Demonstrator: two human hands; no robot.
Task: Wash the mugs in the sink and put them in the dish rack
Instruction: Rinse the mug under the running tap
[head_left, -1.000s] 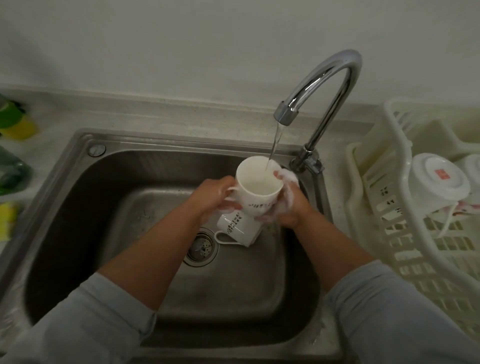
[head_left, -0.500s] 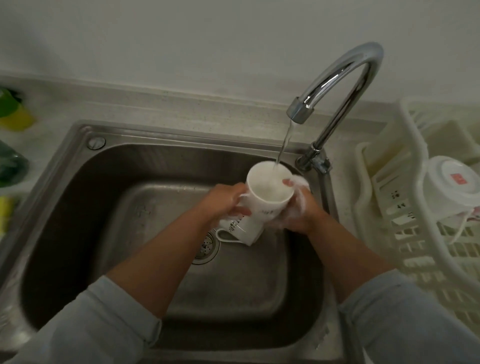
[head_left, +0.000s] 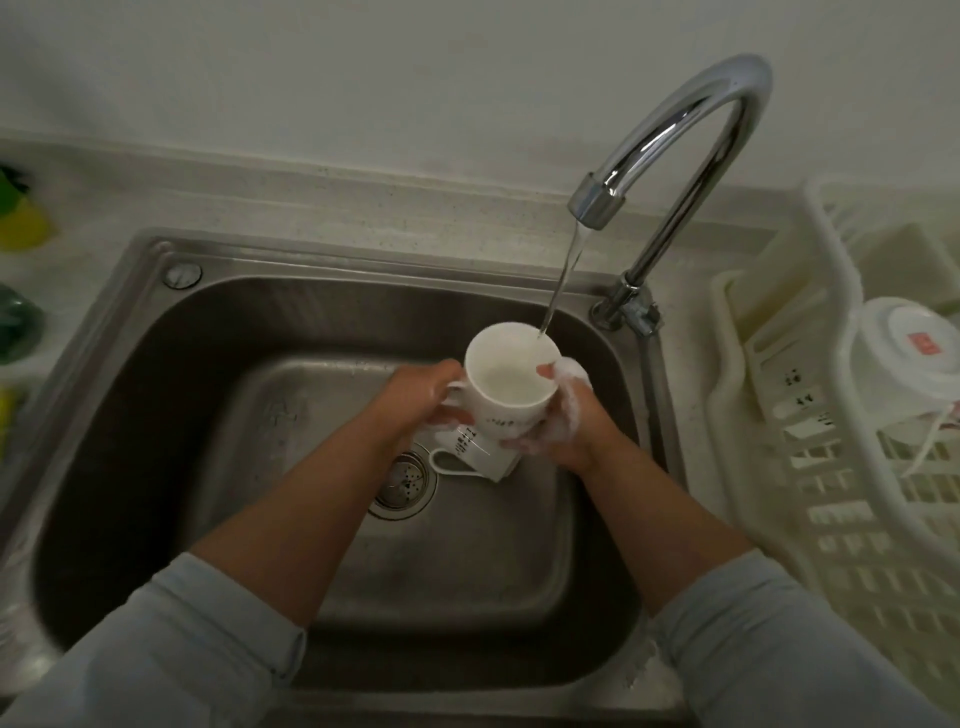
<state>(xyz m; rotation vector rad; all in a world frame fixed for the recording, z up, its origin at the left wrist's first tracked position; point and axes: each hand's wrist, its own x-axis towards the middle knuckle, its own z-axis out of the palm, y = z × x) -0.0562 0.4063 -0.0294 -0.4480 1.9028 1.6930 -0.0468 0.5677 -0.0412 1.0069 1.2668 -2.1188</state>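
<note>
While beneath faucet (head_left: 691, 119), mug (head_left: 511, 387) over cup (head_left: 480, 452).

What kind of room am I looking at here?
Probably a home kitchen: a steel sink with a running tap, a white dish rack beside it, and a mug being rinsed.
</note>
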